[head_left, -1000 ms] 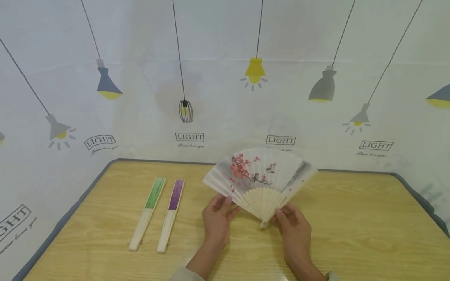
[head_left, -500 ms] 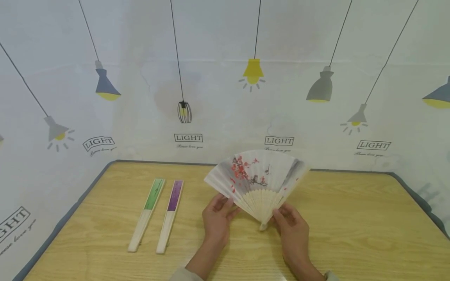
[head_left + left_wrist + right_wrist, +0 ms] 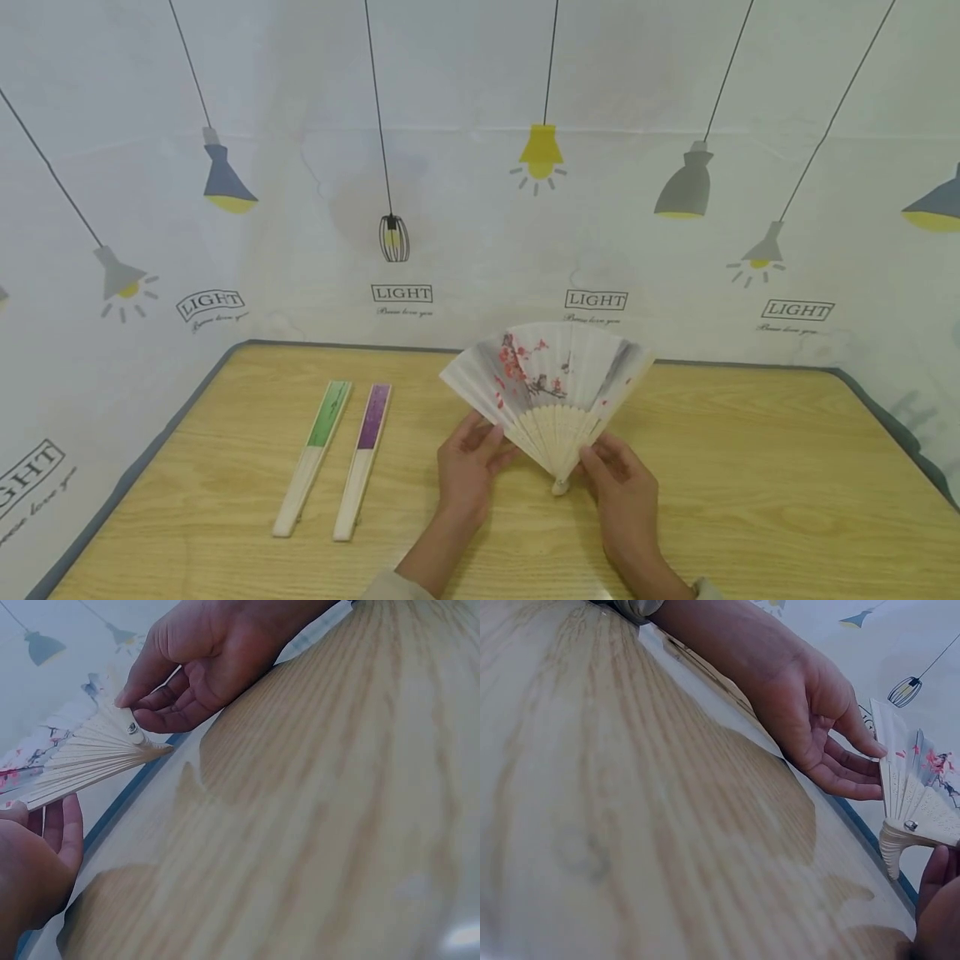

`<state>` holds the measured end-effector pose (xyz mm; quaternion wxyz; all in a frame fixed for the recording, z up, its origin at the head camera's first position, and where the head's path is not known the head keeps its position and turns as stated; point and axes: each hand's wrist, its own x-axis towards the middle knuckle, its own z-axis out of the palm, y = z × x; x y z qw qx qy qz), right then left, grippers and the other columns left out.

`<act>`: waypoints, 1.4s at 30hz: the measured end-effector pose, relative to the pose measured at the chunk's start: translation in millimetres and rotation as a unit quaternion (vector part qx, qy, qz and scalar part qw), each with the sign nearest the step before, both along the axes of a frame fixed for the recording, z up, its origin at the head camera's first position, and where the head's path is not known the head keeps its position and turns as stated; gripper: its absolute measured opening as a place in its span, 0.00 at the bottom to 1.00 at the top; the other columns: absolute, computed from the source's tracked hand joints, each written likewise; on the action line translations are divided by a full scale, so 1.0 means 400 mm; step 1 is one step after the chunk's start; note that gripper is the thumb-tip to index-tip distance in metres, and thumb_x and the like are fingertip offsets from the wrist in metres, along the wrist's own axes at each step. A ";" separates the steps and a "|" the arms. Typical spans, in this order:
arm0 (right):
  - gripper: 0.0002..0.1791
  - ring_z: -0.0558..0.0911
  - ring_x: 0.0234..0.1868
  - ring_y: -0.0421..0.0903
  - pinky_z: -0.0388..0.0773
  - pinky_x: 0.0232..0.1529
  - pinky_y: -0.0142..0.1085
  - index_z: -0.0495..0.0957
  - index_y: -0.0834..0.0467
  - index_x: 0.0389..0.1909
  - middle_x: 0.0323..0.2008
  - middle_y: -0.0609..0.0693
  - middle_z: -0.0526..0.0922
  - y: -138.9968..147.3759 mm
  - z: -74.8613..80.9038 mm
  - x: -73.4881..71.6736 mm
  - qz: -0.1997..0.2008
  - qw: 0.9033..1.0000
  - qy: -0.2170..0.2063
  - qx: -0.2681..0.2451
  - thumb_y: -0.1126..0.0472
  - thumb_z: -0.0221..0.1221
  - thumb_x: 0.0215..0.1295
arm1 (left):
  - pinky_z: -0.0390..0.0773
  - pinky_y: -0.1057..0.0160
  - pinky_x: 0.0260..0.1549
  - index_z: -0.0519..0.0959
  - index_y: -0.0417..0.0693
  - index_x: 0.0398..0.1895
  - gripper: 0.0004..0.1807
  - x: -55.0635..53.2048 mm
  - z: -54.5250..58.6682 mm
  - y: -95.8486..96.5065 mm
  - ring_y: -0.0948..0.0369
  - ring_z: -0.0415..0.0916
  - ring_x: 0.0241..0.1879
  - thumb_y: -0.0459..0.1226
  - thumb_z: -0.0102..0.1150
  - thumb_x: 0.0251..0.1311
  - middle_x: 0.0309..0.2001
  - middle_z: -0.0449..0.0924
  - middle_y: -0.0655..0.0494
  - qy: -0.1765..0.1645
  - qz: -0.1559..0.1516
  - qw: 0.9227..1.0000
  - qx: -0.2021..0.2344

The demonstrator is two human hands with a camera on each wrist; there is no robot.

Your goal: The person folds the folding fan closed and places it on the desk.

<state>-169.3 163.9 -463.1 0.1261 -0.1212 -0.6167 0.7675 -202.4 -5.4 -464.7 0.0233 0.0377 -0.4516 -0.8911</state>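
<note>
A folding fan [image 3: 570, 367] with pale ribs and a white leaf, painted with red blossoms, stands spread and raised over the table between both hands. My left hand [image 3: 463, 467] pinches its left outer rib, with the thumb in front. Lower down, near the pivot, my right hand [image 3: 625, 492] pinches the right outer rib between thumb and fingers. The right wrist view shows the metal rivet [image 3: 910, 825] that joins the ribs. Two folded fans lie side by side to the left, one green [image 3: 328, 417] and one purple [image 3: 374, 421], both with pale outer ribs.
The wood-grain table [image 3: 750, 467] has a dark blue edge along its back and sides. Behind it hangs a white cloth [image 3: 480, 208] printed with lamps and the word LIGHT.
The spread fan has narrowed somewhat; its right edge has swung left and its left edge slightly right. Both hands have come a little closer together. The two folded fans have not moved.
</note>
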 end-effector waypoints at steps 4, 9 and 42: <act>0.19 0.80 0.38 0.41 0.83 0.45 0.35 0.74 0.68 0.52 0.37 0.51 0.78 -0.001 -0.003 -0.001 0.004 1.000 -0.003 0.000 0.67 0.63 0.62 | 0.82 0.50 0.44 0.73 0.37 0.60 0.22 -0.001 0.001 -0.001 0.54 0.81 0.37 0.26 0.57 0.62 0.40 0.79 0.44 -0.004 -0.005 1.000 0.000; 0.20 0.80 0.39 0.42 0.82 0.47 0.37 0.73 0.68 0.53 0.38 0.52 0.77 -0.004 -0.003 0.002 0.029 1.000 -0.006 -0.006 0.68 0.63 0.61 | 0.84 0.52 0.42 0.74 0.38 0.60 0.22 -0.001 0.004 -0.001 0.54 0.82 0.36 0.26 0.58 0.61 0.39 0.79 0.44 -0.005 0.013 1.000 -0.008; 0.20 0.81 0.38 0.44 0.83 0.44 0.38 0.75 0.67 0.53 0.37 0.56 0.78 -0.010 -0.001 0.005 0.077 0.996 0.014 0.032 0.66 0.64 0.61 | 0.85 0.56 0.36 0.76 0.37 0.57 0.22 0.000 0.010 0.000 0.55 0.83 0.33 0.26 0.61 0.58 0.35 0.81 0.46 -0.017 0.032 0.999 -0.011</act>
